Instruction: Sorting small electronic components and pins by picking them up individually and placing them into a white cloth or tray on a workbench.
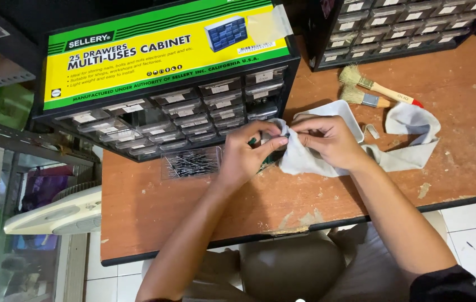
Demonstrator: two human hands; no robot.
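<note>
My left hand and my right hand meet over the wooden table, both pinching a grey-white cloth that trails off to the right. A small dark green object shows between my left fingers, wrapped by the cloth; what it is I cannot tell. A clear plastic drawer full of thin dark metal pins lies just left of my left hand. A white shallow tray sits under and behind my right hand.
A black multi-drawer parts cabinet with a yellow and green top stands at the back left. A second drawer cabinet is at the back right. Two wooden-handled brushes lie beside it. A white fan sits left of the table.
</note>
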